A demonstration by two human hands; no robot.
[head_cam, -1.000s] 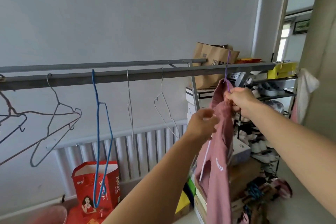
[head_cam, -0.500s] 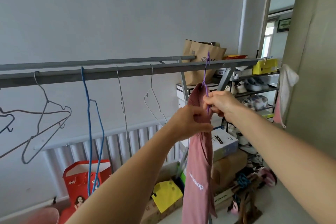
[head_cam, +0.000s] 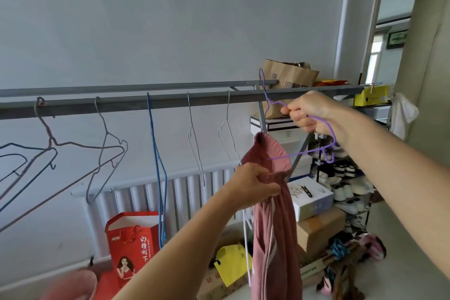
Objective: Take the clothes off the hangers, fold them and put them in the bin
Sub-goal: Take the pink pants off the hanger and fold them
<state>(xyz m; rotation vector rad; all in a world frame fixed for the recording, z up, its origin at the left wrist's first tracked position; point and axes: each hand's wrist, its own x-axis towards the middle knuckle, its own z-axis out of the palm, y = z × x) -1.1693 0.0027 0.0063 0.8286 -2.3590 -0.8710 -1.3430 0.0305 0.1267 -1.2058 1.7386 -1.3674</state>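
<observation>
Pink ribbed cloth, one garment with white drawstrings [head_cam: 272, 214], is hanging at 5 o'clock of the view, and the left hand [head_cam: 253, 185] is gripping it with curled fingers just under its gathered waistband. The right hand [head_cam: 308, 114], at 2 o'clock, is pinching one thin purple wire hanger [head_cam: 275, 103] between thumb and fingers. The hook of this hanger is standing just above the long grey metal rail [head_cam: 170, 102], and its lower bar is lying against the top of the waistband; I cannot tell if it is still inside the cloth.

On the rail five empty wire hangers are hanging: two grey ones [head_cam: 104, 146] at 9 o'clock, one blue one [head_cam: 155, 158] at the middle, and two pale ones [head_cam: 194, 143] to the right of it. More dark hanger wires are cut off by the left edge, so their count is not sure.

One red paper gift bag [head_cam: 131, 248] is standing at 7 o'clock below the white radiator [head_cam: 185, 192]. One pink round rim [head_cam: 73, 285] is showing blurred at the bottom left corner and is mostly cut off. At 3 o'clock a shelf with many white shoes [head_cam: 345, 178] is partly hidden behind the right forearm.
</observation>
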